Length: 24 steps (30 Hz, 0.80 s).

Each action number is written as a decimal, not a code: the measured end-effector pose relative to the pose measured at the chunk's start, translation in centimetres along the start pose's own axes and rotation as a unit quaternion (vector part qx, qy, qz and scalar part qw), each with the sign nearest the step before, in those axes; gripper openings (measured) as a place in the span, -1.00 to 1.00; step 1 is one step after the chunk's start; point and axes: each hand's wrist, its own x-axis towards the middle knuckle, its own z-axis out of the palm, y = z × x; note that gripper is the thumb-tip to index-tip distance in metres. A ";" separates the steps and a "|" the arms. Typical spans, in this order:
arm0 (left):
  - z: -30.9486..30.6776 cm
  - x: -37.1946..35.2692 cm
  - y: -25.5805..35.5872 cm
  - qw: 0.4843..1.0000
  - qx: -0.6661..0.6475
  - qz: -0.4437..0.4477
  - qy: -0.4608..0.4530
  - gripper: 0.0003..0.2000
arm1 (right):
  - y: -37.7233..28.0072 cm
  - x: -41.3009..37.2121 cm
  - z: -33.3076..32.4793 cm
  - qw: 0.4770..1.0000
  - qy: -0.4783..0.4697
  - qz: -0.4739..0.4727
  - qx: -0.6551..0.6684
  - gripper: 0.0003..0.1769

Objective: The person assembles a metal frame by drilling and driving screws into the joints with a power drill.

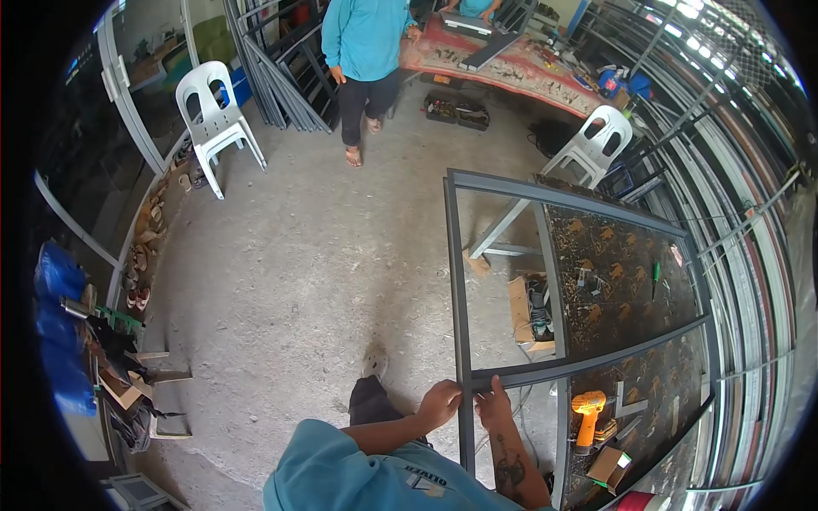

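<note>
A large dark grey metal frame (458,281) with a crossbar (588,362) lies over a dark patterned worktable (605,307), its left side jutting past the table edge. My left hand (440,404) is closed around the frame's left bar, just at the crossbar joint. Just right of that bar, my right hand (493,404) grips the crossbar near the same joint, thumb up against it. On the table, inside the frame's lower opening, lie an orange cordless drill (587,420), a metal square (629,400) and a small open box (608,467).
A person (366,51) in a blue shirt stands ahead near a red-topped table (443,55); another person is partly visible behind it. White chairs (213,119) stand left and right. An open toolbox (457,111) sits on the floor. Metal bars fill the right-side racks.
</note>
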 end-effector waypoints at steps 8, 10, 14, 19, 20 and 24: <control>2.9 1.5 0.5 0.884 -0.298 -0.358 0.034 -0.36 | -0.2 -0.8 1.5 0.994 -0.044 -0.017 0.100 -0.40; 2.8 2.9 0.1 0.879 -0.214 -0.425 -0.033 -0.21 | 0.1 0.8 0.3 0.994 -0.045 -0.004 0.097 -0.42; 2.0 3.1 -1.3 0.880 -0.261 -0.392 -0.067 -0.40 | -0.7 -0.7 3.2 0.986 0.092 -0.039 0.133 -0.44; 0.4 3.6 1.0 0.890 -0.226 -0.385 -0.097 -0.46 | -1.3 -1.9 4.1 0.976 0.136 -0.073 0.152 -0.40; 0.4 3.6 0.7 0.887 -0.241 -0.382 -0.095 -0.47 | -1.4 -2.0 4.3 0.976 0.133 -0.080 0.155 -0.44; -0.1 3.3 1.1 0.873 -0.297 -0.376 -0.090 -0.47 | -1.2 -1.8 4.4 0.967 0.135 -0.096 0.194 -0.48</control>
